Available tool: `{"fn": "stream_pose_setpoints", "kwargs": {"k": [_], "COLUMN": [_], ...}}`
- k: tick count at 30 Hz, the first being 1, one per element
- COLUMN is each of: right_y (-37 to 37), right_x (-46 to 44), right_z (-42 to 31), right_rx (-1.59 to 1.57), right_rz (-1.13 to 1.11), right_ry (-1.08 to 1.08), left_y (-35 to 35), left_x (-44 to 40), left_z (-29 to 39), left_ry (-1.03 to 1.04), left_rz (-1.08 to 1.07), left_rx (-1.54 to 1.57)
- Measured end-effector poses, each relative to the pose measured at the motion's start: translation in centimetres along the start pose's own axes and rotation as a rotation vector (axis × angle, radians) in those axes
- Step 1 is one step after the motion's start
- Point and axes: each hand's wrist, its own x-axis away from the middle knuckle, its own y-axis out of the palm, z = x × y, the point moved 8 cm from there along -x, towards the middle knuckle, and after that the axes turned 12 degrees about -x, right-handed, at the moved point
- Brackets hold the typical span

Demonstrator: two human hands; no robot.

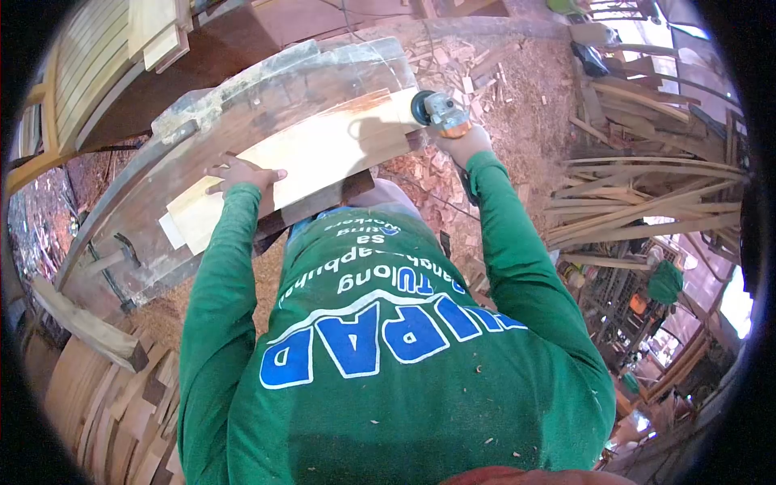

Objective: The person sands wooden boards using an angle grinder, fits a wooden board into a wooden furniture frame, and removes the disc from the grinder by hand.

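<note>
The room is full of wood, and wood chips (505,89) cover much of the floor (533,121). Closest to us is the person's green shirt (420,404), with big blue letters and small white words on the front. Its two long sleeves reach out ahead.

The left hand (241,174) lies flat on a pale board (307,149), with the fingers spread and the thumb out to the side. It presses down on the board and does not grip anything. The board lies at a slant across a worn wooden table (283,93), right in front of the person. One end is near the left sleeve, and the other end points away to the right.

The right hand (465,145) is curled around a grinder (444,117) that is gray and orange. The grinder's black disc (422,107) is at the far end of the board. I cannot tell if it touches the wood.

On the left, a long curved strip (133,190) rests on the table. More planks (121,396) lie in a pile at the lower left. Farther off on the right are many long sticks (647,206) and a green cloth (666,281). At the top left is a big wooden thing with slats (97,69).
</note>
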Motion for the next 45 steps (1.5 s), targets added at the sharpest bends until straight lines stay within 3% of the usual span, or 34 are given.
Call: {"fn": "stream_pose_setpoints", "kwargs": {"k": [3, 7, 10, 14, 18, 22, 23, 27, 30, 31, 32, 34, 37, 38, 45], "right_y": [1.5, 1.1, 1.7, 0.5, 2.0, 0.8, 1.6, 1.5, 0.1, 0.1, 0.6, 0.5, -0.1, 1.9, 1.3], "right_x": [0.5, 0.2, 2.5, -1.0, -0.7, -2.5, -3.7, -5.6, -4.6, -3.9, -2.8, -3.9, -1.1, -3.8, 0.3], "right_z": [1.4, 4.1, 0.2, 3.9, 0.7, 0.6, 0.4, -1.1, -3.8, -3.1, -4.7, -1.2, -3.4, 0.1, 0.2], "right_rx": [0.03, -0.095, 0.047, 0.005, -0.052, -0.092, -0.028, -0.016, 0.003, 0.048, 0.087, -0.079, -0.143, -0.02, 0.014], "right_rz": [0.067, 0.023, 0.052, 0.086, 0.074, -0.002, 0.002, 0.087, 0.017, -0.02, 0.054, 0.024, -0.069, 0.038, 0.01], "right_ry": [-0.173, 0.001, -0.146, 0.074, -0.221, 0.027, -0.084, -0.014, -0.176, -0.122, -0.297, -0.03, -0.105, -0.214, -0.123], "left_y": [0.3, 0.2, 0.0, 0.6, 0.6, 0.4, 0.2, -0.2, -0.2, 0.0, -0.1, -0.3, -0.7, -0.9, -0.1], "left_x": [-0.1, -0.2, 0.1, -0.6, -0.7, -0.7, -0.5, 0.3, -0.1, -0.3, -0.1, 0.4, 0.7, 0.7, 0.0], "left_z": [-0.1, -0.1, 0.0, -0.2, 0.1, 0.0, 0.0, 0.0, -0.2, 0.0, 0.2, -0.1, 0.0, 0.3, 0.2], "left_ry": [0.0, 0.002, -0.002, 0.01, 0.013, 0.017, 0.014, 0.005, 0.001, -0.002, 0.008, 0.021, -0.015, -0.006, 0.041], "left_rz": [-0.007, -0.011, -0.012, -0.001, -0.006, 0.009, 0.005, -0.018, -0.019, -0.022, -0.024, -0.025, -0.017, -0.014, 0.001], "left_rx": [0.009, 0.011, -0.007, -0.019, -0.022, -0.052, -0.042, 0.013, -0.008, -0.021, 0.001, 0.031, 0.02, 0.022, -0.066]}}
